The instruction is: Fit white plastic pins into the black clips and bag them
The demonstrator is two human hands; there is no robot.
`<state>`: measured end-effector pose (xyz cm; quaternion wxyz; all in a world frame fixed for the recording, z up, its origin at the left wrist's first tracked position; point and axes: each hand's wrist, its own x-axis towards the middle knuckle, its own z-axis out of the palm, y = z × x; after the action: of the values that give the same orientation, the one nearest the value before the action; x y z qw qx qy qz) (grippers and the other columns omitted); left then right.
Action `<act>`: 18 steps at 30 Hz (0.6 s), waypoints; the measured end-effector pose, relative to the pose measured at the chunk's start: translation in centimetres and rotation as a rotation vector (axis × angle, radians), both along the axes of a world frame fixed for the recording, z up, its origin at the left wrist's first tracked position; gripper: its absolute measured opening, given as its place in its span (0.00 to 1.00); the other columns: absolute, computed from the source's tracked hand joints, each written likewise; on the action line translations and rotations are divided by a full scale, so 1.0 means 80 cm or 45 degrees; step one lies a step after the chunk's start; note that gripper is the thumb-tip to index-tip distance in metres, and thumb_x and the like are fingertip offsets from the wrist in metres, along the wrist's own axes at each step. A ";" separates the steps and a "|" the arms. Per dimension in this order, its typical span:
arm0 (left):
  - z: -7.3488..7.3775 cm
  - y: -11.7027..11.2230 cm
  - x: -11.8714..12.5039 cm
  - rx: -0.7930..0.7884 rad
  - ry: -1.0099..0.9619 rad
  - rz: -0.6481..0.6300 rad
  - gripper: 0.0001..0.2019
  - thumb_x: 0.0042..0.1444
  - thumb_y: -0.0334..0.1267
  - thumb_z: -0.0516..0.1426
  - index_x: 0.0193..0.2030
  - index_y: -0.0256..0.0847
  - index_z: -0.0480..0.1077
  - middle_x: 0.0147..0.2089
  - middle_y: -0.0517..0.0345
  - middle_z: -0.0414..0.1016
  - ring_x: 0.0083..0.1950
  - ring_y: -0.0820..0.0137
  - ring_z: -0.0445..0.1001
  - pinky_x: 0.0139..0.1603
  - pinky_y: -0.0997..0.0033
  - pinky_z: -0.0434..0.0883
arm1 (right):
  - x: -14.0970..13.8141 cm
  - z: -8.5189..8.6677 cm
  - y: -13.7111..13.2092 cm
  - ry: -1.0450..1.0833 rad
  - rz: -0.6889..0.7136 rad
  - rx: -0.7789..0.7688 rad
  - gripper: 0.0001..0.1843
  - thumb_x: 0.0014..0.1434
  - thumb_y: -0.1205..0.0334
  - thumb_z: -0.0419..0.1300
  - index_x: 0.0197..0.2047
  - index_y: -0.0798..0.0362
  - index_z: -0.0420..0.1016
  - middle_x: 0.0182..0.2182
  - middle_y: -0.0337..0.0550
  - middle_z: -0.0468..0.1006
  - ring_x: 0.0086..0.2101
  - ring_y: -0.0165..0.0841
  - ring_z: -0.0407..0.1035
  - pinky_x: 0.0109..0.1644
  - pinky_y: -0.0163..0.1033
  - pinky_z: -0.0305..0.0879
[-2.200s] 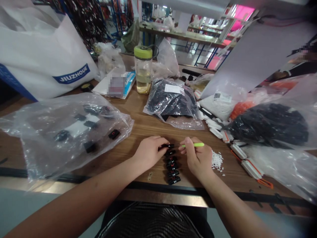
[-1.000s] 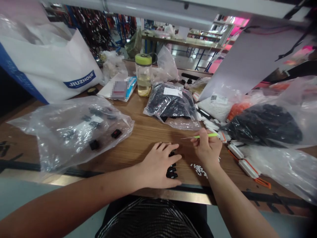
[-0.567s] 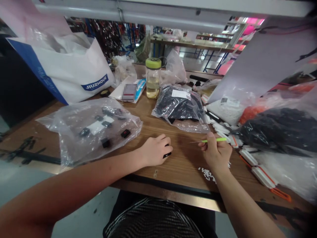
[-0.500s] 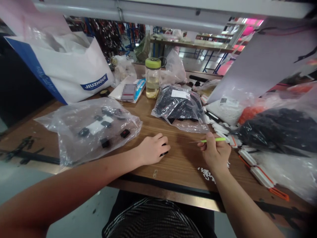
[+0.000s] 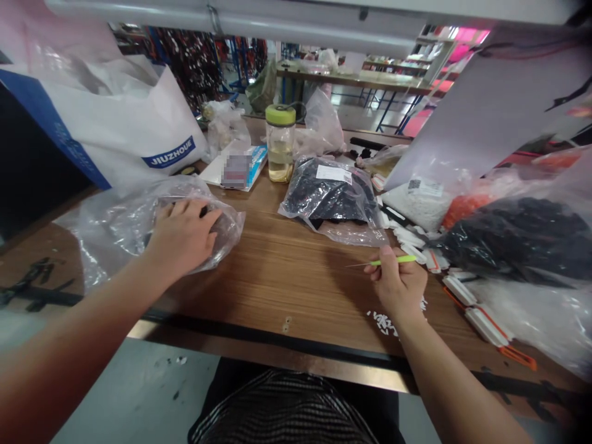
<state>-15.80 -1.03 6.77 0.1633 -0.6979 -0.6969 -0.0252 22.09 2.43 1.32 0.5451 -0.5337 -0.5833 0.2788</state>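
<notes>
My left hand (image 5: 182, 234) lies on a clear plastic bag (image 5: 118, 231) of small black parts at the left of the wooden table, with its fingers pressed onto the crumpled film. A small black piece (image 5: 204, 211) shows by the fingertips, and I cannot tell whether it is held. My right hand (image 5: 398, 280) pinches a thin needle tool with a green handle (image 5: 393, 261) above the table. Just below that hand lies a scatter of tiny white pieces (image 5: 382, 324).
A bag of black parts (image 5: 328, 197) and a lidded water bottle (image 5: 280, 145) stand ahead. Bags of black and white parts (image 5: 522, 237) and white-and-orange pieces (image 5: 485, 327) crowd the right. A white tote bag (image 5: 115, 117) stands at back left.
My left hand has moved left from the row of black pieces onto the clear bag, and those pieces no longer show on the table. The bag has crumpled under it. My right hand has barely moved.
</notes>
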 end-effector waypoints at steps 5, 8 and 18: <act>-0.020 -0.013 0.011 -0.008 -0.105 -0.030 0.17 0.65 0.46 0.54 0.54 0.37 0.72 0.68 0.41 0.60 0.68 0.39 0.58 0.61 0.35 0.62 | -0.004 0.000 0.000 0.025 -0.017 0.014 0.23 0.65 0.46 0.56 0.28 0.55 0.76 0.18 0.39 0.75 0.17 0.26 0.65 0.22 0.32 0.59; -0.033 -0.026 0.022 -0.013 -0.149 -0.137 0.20 0.63 0.52 0.55 0.51 0.37 0.74 0.68 0.41 0.62 0.69 0.39 0.57 0.64 0.36 0.59 | 0.001 0.015 -0.004 0.046 -0.095 0.058 0.24 0.66 0.45 0.55 0.28 0.55 0.75 0.18 0.39 0.74 0.18 0.27 0.65 0.22 0.33 0.60; -0.035 0.034 0.154 -0.129 -0.581 -0.844 0.14 0.70 0.34 0.49 0.53 0.39 0.74 0.51 0.53 0.78 0.52 0.65 0.73 0.56 0.63 0.71 | 0.156 0.023 0.028 -0.979 -0.028 0.008 0.15 0.61 0.54 0.56 0.41 0.53 0.80 0.40 0.49 0.83 0.40 0.42 0.77 0.46 0.44 0.71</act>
<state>-3.52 1.65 3.99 -0.0470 -0.8684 -0.4530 -0.1963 34.58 4.66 3.15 0.2912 -0.6037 -0.7404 0.0505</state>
